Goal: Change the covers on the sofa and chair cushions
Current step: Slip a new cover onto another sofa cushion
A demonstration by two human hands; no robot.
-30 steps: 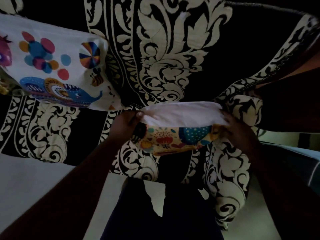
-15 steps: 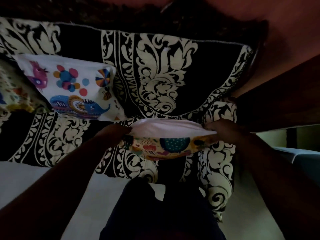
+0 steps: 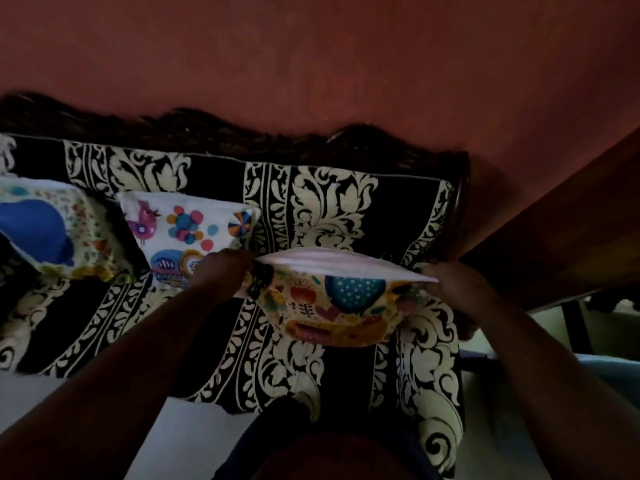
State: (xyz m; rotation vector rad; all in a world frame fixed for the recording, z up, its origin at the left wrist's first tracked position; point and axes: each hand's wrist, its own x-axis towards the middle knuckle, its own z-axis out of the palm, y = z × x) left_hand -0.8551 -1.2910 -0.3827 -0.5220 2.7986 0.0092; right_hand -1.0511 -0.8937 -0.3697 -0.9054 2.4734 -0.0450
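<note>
**Both hands gripping cushion at cover opening**

Left hand [image 3: 221, 271] pinches the left end of the yellow patterned cover [image 3: 332, 306]; right hand [image 3: 450, 282] pinches the right end. White cushion [image 3: 332, 263] protrudes from the top, held above the black-and-cream sofa [image 3: 322, 199]. Two covered cushions [image 3: 187, 226] [image 3: 52, 230] rest on the sofa to the left.

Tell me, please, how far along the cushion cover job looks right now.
Two cushions in colourful covers, the blue-patch cushion and the bird-print cushion, already lie on the sofa. In hand: the left hand and right hand grip the yellow patterned cover, its white cushion still showing at the open edge. That edge remains unclosed.
</note>
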